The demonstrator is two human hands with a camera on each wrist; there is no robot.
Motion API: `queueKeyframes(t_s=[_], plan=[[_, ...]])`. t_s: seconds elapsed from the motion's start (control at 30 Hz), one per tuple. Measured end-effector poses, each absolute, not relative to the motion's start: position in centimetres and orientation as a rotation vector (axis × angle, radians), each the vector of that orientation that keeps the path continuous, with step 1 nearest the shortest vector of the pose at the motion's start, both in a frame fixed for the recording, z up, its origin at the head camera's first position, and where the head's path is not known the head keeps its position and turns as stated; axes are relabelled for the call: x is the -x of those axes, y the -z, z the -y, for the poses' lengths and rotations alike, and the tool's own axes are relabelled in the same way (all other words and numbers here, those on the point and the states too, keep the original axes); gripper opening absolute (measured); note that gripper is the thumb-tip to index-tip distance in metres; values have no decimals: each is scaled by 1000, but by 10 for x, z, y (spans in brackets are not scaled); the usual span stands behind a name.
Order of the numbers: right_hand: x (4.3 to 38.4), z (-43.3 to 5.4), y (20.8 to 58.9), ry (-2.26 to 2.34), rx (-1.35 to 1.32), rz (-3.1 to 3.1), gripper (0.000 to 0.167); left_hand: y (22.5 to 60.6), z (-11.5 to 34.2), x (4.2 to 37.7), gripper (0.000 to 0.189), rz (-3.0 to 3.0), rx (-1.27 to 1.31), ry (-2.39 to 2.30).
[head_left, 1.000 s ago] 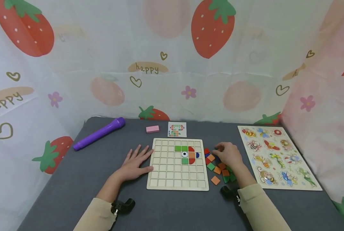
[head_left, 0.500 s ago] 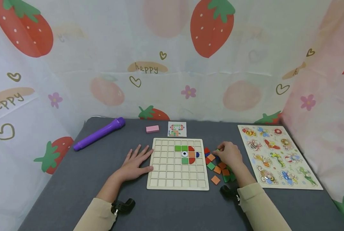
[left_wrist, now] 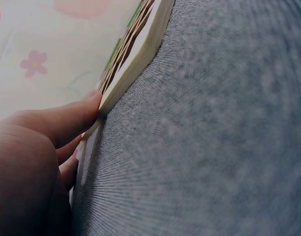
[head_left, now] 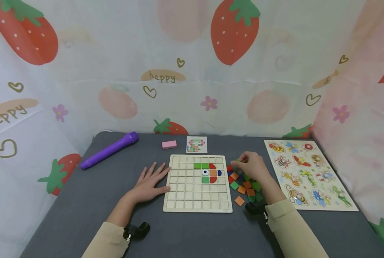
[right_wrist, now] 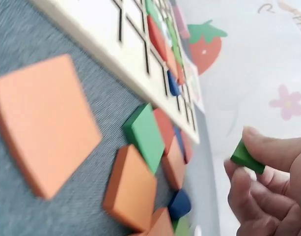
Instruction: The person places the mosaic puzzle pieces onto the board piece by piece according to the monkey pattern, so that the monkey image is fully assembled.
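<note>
Head view: a person's splayed left hand [head_left: 150,185] touches the left edge of a board [head_left: 185,196]; well apart, the right hand [head_left: 252,167] pinches a green tile [right_wrist: 246,158] near loose tiles [head_left: 241,189].

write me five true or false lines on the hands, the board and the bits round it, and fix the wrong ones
1. The right hand pinches a green piece. True.
2. The left hand holds the purple stick. False: the left hand touches the left edge of the grid board, and the purple stick lies apart from it.
3. In the head view, the loose pieces lie to the right of the grid board. True.
4. The picture card lies on top of the grid board. False: the picture card lies on the table, beyond the far edge of the grid board.
5. Pieces fill the whole grid board. False: most of it is bare.
</note>
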State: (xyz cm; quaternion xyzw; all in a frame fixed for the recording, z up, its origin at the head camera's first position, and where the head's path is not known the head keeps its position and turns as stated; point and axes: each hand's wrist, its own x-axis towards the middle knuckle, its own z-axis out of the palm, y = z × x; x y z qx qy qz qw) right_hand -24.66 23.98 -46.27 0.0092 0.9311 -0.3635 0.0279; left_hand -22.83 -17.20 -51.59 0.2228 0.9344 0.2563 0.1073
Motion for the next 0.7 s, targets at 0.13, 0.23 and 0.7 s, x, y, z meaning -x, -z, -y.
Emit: queueKeyframes(t_s=[0.13,0.23,0.7], plan=[[246,-233,456,1189,16,-2829,35,516,172,228,80,-2748,-659,-755],[246,-227,452,1220,38,-2809,33,516,173,228,80,-2745,-657,-759],[254,-190,444,1218,142,-2867,28,515,173,228,80,-2739,-653,-751]])
